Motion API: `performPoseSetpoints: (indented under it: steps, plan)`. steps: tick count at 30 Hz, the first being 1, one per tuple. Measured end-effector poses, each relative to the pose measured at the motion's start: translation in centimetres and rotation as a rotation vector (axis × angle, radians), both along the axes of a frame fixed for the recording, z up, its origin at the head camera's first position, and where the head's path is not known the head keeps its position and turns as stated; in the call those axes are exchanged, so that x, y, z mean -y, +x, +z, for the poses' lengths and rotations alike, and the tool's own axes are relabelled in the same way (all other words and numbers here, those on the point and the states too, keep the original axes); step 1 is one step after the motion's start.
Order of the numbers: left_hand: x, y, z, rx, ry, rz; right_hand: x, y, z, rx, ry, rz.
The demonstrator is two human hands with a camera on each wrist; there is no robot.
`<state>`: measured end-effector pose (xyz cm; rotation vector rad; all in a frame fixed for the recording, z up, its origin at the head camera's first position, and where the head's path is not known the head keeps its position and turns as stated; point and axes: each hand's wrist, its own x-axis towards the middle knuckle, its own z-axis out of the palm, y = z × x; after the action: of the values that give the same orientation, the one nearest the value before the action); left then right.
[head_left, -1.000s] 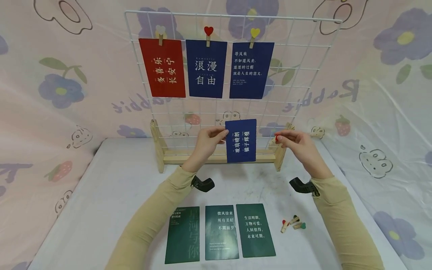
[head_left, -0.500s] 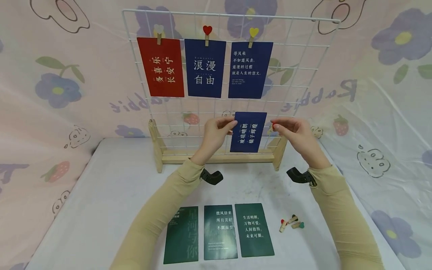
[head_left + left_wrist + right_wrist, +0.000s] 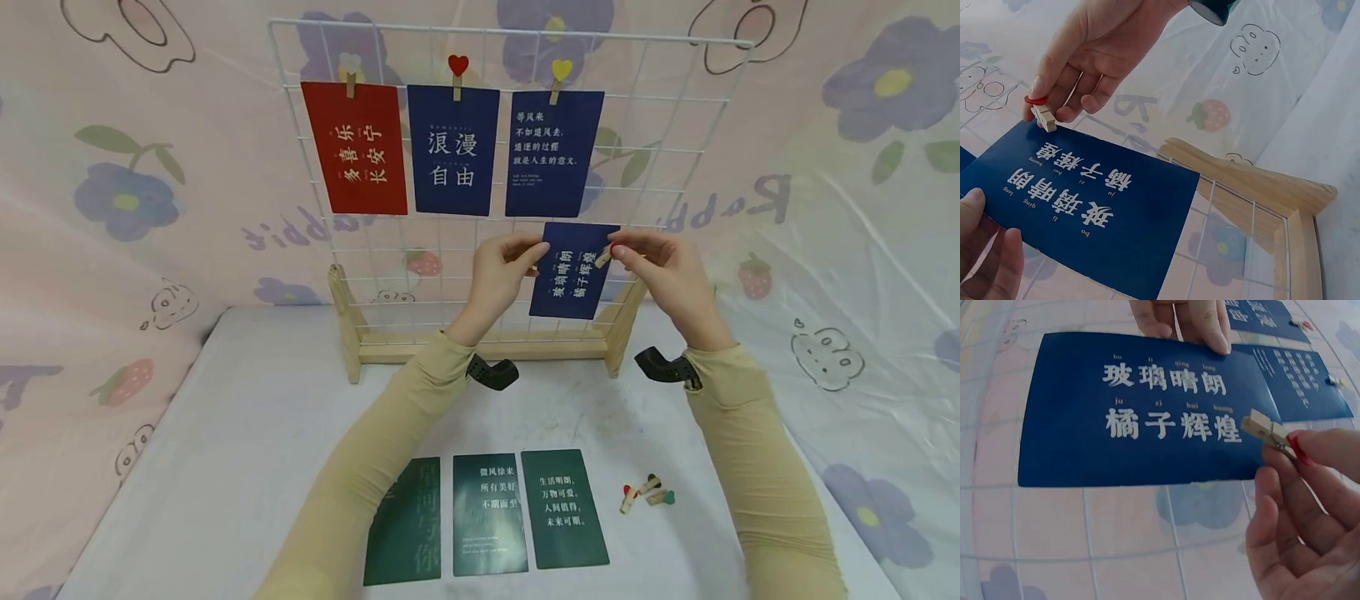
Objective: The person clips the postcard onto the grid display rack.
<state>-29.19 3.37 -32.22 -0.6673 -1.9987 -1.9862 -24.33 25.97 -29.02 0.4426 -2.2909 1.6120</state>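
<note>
My left hand (image 3: 504, 271) pinches a dark blue card (image 3: 570, 292) with white characters by its left edge, holding it in front of the wire grid's lower right part. Between the thumb and fingers of my right hand (image 3: 667, 275) is a small wooden clothespin (image 3: 1269, 432) with a red heart (image 3: 1299, 447). In the head view the clothespin overlaps the card's upper right corner. Above, a red card (image 3: 356, 150) and two blue cards, one in the middle (image 3: 454, 196) and one at the right (image 3: 551, 196), hang from heart clothespins on the white wire grid (image 3: 510, 33).
Three green cards lie in a row on the white table: left (image 3: 405, 533), middle (image 3: 487, 533), right (image 3: 566, 542). Several loose clothespins (image 3: 647, 493) lie to their right. A wooden stand (image 3: 480, 352) carries the grid, and a patterned cloth (image 3: 825, 250) hangs behind.
Both hands have risen, the left also shifting right with the blue card. The card and the clothespin, apart at first, now overlap at the card's upper right corner.
</note>
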Motion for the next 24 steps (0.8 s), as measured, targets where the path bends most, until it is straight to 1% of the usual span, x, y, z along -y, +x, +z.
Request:
performPoseSetpoints:
  steps: [4,5,9,13,15,20,24]
  plan:
    - [-0.5,-0.2,0.9,-0.036,-0.002,-0.004,-0.5,-0.4,0.6,-0.026,-0.013,-0.051]
    - [-0.6,-0.3,1.2,-0.045,0.001,-0.008,-0.7,-0.4,0.8,-0.033,-0.029,-0.053]
    - [-1.2,-0.5,2.3,-0.072,0.022,-0.022,-1.0,-0.7,1.5,-0.067,-0.112,-0.039]
    - [-1.8,-0.5,3.5,-0.072,0.04,-0.026,-1.2,-0.8,2.2,-0.095,-0.195,-0.013]
    - [-2.1,-0.5,4.0,-0.076,0.034,-0.024,-1.3,-0.9,2.5,-0.105,-0.225,-0.005]
    - [-2.8,-0.6,5.2,-0.09,0.012,-0.009,-1.6,-1.2,3.3,-0.135,-0.267,-0.004]
    - [-3.3,-0.8,5.8,-0.104,0.022,-0.002,-1.6,-1.4,4.2,-0.154,-0.283,-0.016]
